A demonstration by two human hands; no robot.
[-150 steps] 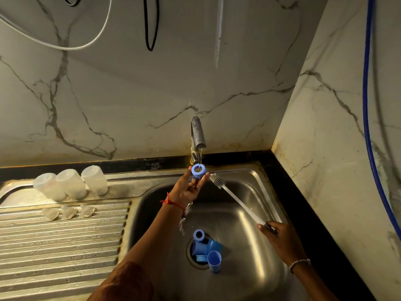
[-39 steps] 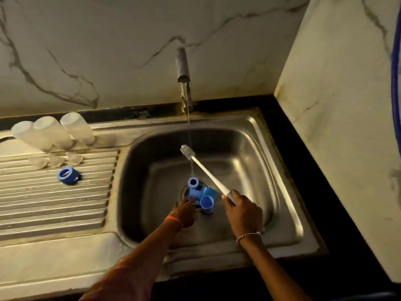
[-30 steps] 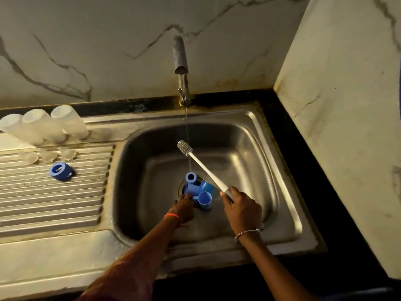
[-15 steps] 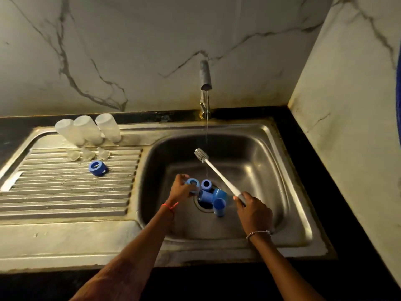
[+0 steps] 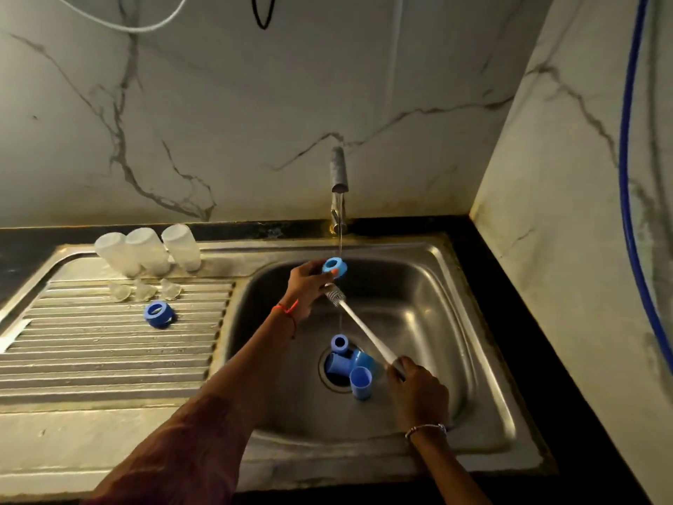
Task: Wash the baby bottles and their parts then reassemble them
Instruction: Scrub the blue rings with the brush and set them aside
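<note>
My left hand has a blue ring pinched in its fingers, held up under the thin stream from the tap. Right hand is wrapped around the handle of the brush, bristles just below the ring. More blue parts are piled on the drain in the sink. Over on the drainboard there's another ring, three clear teats and three bottles standing upside down.

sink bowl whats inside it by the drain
In the sink bowl, a blue ring and blue caps pile over the drain; anything beneath them is hidden.
</note>
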